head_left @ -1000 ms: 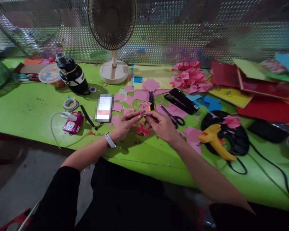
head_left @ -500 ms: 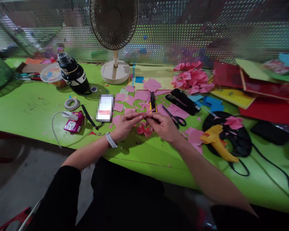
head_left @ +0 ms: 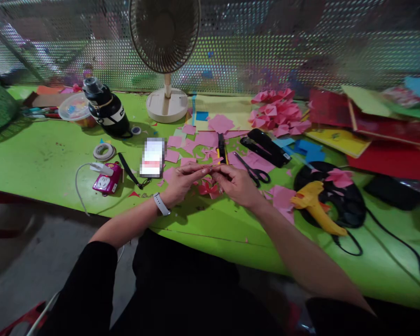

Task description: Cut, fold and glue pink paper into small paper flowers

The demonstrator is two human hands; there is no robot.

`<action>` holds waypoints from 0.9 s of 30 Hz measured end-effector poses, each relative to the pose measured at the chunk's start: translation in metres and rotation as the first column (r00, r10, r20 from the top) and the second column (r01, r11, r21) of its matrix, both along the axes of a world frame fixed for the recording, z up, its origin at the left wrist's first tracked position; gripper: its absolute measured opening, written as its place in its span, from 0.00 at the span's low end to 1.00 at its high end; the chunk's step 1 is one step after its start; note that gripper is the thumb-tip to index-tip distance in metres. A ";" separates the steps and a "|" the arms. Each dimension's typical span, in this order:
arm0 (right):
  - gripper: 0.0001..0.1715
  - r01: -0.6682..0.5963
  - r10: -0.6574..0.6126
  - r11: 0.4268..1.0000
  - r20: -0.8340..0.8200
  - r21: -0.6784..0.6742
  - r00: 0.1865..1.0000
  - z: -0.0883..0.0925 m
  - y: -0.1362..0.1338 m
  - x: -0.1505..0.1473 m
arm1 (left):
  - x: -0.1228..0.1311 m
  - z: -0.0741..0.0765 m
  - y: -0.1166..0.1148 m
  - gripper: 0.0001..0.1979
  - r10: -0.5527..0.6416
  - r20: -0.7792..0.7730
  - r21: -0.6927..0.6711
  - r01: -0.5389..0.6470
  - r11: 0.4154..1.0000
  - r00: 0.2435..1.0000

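My left hand (head_left: 182,183) and my right hand (head_left: 236,183) meet fingertip to fingertip over the green table (head_left: 49,158), both pinched on a small pink paper piece (head_left: 212,170). A folded pink-red paper shape (head_left: 209,189) lies on the table just under them. Loose pink paper squares (head_left: 203,139) are scattered right behind the hands, with a yellow-black cutter (head_left: 221,148) and black scissors (head_left: 254,171) close to my right hand. A white watch band sits on my left wrist.
A fan (head_left: 165,56) stands at the back, a black bottle (head_left: 107,109) to its left. A phone (head_left: 152,156), tape roll (head_left: 103,150) and pink charger (head_left: 107,179) lie left. A black stapler (head_left: 266,147), folded pink pile (head_left: 276,112), yellow glue gun (head_left: 315,205) and coloured card (head_left: 371,126) lie right.
Both hands have dropped slightly toward the table and closed in, keeping their pinch on the pink paper piece. Nothing else has moved.
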State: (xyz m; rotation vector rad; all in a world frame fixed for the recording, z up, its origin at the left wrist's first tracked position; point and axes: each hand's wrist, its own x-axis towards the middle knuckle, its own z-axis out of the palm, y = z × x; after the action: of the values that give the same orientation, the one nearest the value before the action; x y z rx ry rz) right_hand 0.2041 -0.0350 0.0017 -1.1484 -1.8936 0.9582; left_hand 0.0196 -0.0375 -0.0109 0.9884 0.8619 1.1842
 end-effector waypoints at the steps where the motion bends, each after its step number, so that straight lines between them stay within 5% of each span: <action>1: 0.18 -0.004 0.004 1.000 0.001 -0.002 1.000 -0.001 0.000 0.000 | 0.000 0.000 0.000 0.10 -0.003 0.001 0.006 0.003 1.000 1.000; 12: 0.17 -0.101 0.092 0.986 -0.071 -0.134 0.993 0.000 0.002 0.001 | 0.002 -0.008 0.004 0.13 0.023 0.042 -0.029 -0.022 0.999 0.999; 19: 0.16 -0.026 -0.001 0.985 -0.155 -0.170 0.988 -0.005 -0.005 -0.004 | 0.002 -0.002 0.000 0.12 0.070 0.026 0.050 -0.071 0.996 0.997; 27: 0.16 -0.102 0.072 0.980 -0.170 -0.172 0.983 0.002 0.004 0.004 | 0.001 -0.007 0.003 0.09 0.041 0.028 0.138 -0.044 0.989 0.999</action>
State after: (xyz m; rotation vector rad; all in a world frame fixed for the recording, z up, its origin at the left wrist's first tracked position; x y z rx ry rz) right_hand 0.2083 -0.0312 0.0037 -1.0598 -1.7656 1.2552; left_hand 0.0202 -0.0348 -0.0182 1.0697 0.7923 1.3039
